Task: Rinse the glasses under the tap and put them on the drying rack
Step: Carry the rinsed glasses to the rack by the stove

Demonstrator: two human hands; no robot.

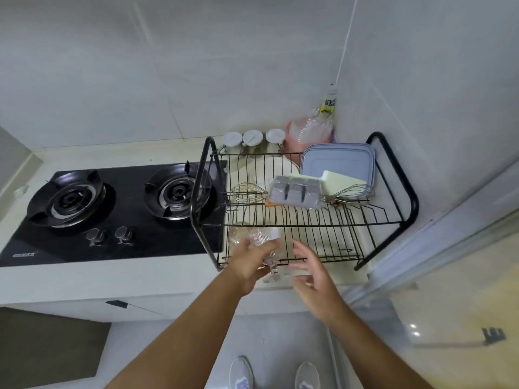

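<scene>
Clear ribbed stemmed glass [265,238] sits tilted at the front left corner of the black wire drying rack [309,223], bowl over the wires, foot toward the person. The left hand [248,266] grips it, fingers curled round the bowl. The right hand [311,273] hovers just beside the foot, fingers spread apart, holding nothing. A second rounded clear glass [236,234], blurred, shows just left of it.

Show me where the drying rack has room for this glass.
Free: the front wires of the drying rack, between the glass in the left hand and the right end frame. Crowded: the back row, with whisks, a grey tray and a blue lid.
</scene>
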